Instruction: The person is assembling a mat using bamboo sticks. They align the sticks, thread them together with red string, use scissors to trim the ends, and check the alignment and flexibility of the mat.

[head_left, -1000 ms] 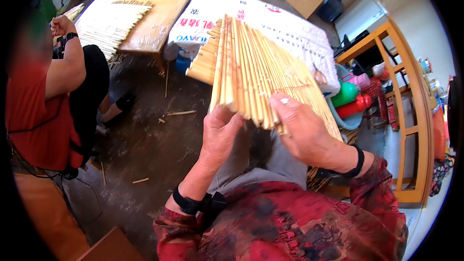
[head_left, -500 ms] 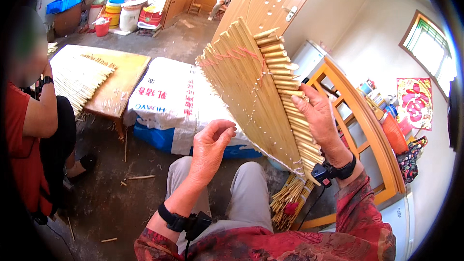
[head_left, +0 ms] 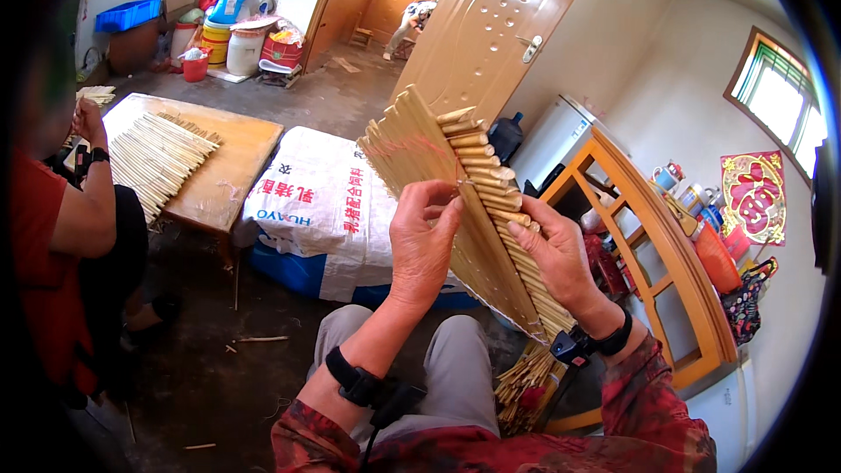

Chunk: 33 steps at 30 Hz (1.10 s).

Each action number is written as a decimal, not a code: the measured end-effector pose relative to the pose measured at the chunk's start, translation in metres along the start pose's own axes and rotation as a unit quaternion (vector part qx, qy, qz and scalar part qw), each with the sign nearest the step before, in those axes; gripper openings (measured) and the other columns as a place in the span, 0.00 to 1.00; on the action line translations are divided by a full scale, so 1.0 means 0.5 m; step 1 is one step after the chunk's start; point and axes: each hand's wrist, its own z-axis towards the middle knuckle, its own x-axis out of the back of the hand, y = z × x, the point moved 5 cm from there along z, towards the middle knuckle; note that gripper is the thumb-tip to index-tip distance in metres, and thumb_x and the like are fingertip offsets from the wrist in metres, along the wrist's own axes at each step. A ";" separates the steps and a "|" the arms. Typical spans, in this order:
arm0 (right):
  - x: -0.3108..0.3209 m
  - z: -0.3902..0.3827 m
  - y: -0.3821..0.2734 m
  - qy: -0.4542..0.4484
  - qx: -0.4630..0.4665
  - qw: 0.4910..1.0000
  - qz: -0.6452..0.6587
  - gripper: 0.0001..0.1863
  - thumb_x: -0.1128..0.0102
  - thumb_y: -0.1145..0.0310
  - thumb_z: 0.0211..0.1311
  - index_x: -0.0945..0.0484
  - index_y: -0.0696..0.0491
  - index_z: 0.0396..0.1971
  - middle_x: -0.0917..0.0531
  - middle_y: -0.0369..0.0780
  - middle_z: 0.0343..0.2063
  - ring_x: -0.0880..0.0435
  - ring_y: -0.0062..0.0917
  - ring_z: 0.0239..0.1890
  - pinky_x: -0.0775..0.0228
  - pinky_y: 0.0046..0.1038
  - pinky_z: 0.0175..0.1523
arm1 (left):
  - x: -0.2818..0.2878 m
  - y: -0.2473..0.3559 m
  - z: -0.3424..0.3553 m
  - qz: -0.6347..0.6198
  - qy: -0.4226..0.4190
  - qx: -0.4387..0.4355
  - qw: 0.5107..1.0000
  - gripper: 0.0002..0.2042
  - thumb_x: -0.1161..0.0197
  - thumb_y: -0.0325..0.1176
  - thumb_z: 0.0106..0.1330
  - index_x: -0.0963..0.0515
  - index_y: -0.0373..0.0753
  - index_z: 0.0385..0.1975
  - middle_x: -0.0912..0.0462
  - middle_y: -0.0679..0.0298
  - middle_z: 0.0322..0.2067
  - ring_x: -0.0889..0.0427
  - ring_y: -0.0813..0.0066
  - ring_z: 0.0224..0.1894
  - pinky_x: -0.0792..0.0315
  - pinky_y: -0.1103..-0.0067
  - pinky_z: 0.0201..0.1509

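Observation:
A mat of pale plant stalks (head_left: 484,264) stands tilted in front of me, with white stitch dots and pink-red thread across its face. Along its right side the cut stalk ends stick out in a row. My right hand (head_left: 565,254) grips this edge, thumb in front and fingers behind. Close to the upper part of the face, beside the row of ends, my left hand (head_left: 422,236) is closed in a pinch. What sits between its fingertips is too small to make out.
A white printed sack (head_left: 298,201) lies beyond my knees. Left of it, a low wooden table (head_left: 241,158) bears another stalk mat (head_left: 162,158), beside a seated person (head_left: 83,228). At my right are a wooden frame (head_left: 666,285) and a stalk bundle (head_left: 526,385).
My left hand has moved up and right to the mat's face, its fingers now pinched. The mat's upper end has dropped a little; my right hand still grips its edge.

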 end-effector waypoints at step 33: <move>-0.050 -0.004 -0.007 -0.034 0.035 0.999 -0.018 0.15 0.47 0.71 0.62 0.28 0.62 0.47 0.21 0.43 0.40 0.23 0.24 0.44 0.34 0.23 0.51 | 0.109 -0.006 0.012 -0.230 -0.204 0.115 0.944 0.05 0.46 0.28 0.62 0.27 0.38 0.25 0.22 0.65 0.26 0.25 0.76 0.32 0.31 0.76 0.45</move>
